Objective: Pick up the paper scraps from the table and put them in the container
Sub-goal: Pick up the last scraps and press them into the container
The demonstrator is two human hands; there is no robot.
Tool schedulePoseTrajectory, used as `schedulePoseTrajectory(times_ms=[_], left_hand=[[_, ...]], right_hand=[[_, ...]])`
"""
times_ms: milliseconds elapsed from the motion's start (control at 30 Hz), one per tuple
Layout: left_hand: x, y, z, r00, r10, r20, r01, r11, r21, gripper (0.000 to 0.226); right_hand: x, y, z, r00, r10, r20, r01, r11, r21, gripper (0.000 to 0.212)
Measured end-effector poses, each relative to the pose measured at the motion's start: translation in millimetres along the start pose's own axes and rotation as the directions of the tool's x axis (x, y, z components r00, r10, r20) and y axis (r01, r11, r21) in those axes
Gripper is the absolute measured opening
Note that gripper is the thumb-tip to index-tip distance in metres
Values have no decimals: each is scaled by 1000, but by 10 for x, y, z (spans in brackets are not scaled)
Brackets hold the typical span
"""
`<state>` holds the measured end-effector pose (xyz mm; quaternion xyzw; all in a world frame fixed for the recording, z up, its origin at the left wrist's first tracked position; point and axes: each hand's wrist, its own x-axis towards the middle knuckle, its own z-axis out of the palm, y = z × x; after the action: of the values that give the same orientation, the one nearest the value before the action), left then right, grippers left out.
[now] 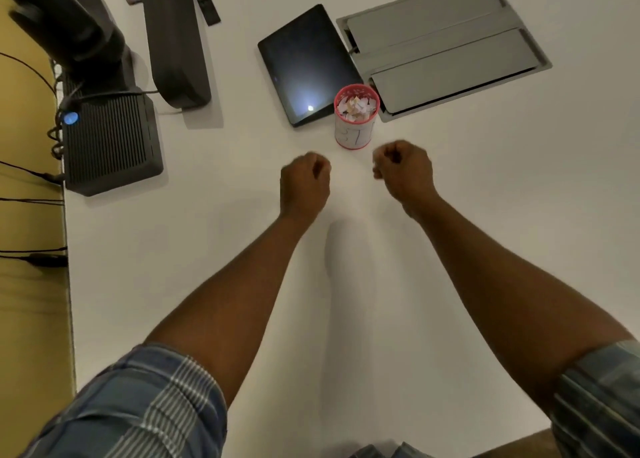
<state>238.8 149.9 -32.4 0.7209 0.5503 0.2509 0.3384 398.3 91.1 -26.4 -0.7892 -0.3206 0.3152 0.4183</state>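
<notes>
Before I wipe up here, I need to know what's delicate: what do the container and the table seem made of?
The container looks like a rigid cup, probably plastic, with a pink rim and a white paper-like wrap bearing pen lines. The table looks like smooth matt white laminate, without grain.

Dark glossy tablet (304, 66) sits around 12 o'clock, grey metal cable hatch (446, 47) at 1, ribbed black box (110, 142) with a blue light at 9.
</notes>
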Motion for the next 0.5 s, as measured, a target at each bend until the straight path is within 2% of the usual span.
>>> schedulePoseTrajectory(times_ms=[100,233,333,433,500], left_hand=[[490,294,35,997,61,-42,-62,998,-7,11],[942,499,133,993,111,-42,-108,992,65,10],[1082,519,209,993,120,-1,-119,983,137,14],[1114,481,259,990,121,77,-135,967,214,20],[1102,444,264,982,141,123,-167,957,238,22]], right_hand=[[440,-322,30,980,-180,-87,161,969,-185,20],[792,-465,118,947,-286,-147,231,923,-307,21],[906,-452,190,947,-311,-78,259,887,-382,21],[951,-421,235,934,-351,73,337,791,-511,24],[966,-418,237,916,-386,107,375,733,-568,25]])
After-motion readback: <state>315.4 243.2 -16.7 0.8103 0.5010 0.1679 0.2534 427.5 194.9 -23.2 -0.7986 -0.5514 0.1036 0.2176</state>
